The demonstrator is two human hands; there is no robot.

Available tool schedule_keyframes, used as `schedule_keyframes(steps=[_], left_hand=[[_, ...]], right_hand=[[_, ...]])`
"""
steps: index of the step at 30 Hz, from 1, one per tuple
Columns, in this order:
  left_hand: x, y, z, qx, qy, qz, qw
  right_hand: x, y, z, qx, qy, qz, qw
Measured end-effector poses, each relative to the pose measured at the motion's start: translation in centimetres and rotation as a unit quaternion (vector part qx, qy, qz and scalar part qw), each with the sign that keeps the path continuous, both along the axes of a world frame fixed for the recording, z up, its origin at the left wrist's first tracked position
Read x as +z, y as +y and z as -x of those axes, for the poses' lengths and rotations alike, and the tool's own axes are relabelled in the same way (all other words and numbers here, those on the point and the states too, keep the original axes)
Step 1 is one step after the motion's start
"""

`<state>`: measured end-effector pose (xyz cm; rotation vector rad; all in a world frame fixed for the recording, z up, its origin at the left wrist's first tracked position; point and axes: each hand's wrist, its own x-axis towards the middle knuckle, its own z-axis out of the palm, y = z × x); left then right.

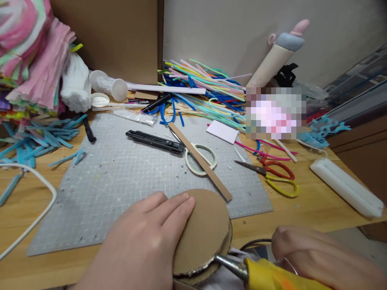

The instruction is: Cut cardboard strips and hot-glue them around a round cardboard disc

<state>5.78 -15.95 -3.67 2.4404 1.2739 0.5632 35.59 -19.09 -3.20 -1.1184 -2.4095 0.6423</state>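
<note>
A round cardboard piece (pixel 202 233) with another cardboard layer under it lies at the near edge of the grey cutting mat. My left hand (pixel 145 237) presses on its left side, fingers stretched over the top. The metal nozzle of a yellow glue gun (pixel 272 276) touches the disc's lower right rim, where a glossy line of glue runs along the edge. At the lower right, my right hand (pixel 320 255) is curled beside the glue gun; a thin strand shows near its fingers. What its fingers hold is partly hidden.
On the cutting mat (pixel 99 193) are a black utility knife (pixel 154 141), a tape roll (pixel 214 155) and a cardboard strip (pixel 201 163). Scissors (pixel 266 173) lie to the right, near a white box (pixel 346 187). Pipe cleaners (pixel 208 88) pile up behind; a white cable (pixel 50 185) curves at left.
</note>
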Motion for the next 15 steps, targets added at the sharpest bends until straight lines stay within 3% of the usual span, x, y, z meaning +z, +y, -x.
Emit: schedule_keyframes(steps=[5,15], left_hand=[[-0.3,-0.1,0.3,0.006,-0.001,-0.001,1.000],[1.9,-0.2,-0.3,0.030,0.024,0.079,0.996]], right_hand=[[1.0,1.8,-0.9,0.120,-0.034,0.047,0.991],[1.8,1.2,-0.6,0.053,0.015,0.065,0.996]])
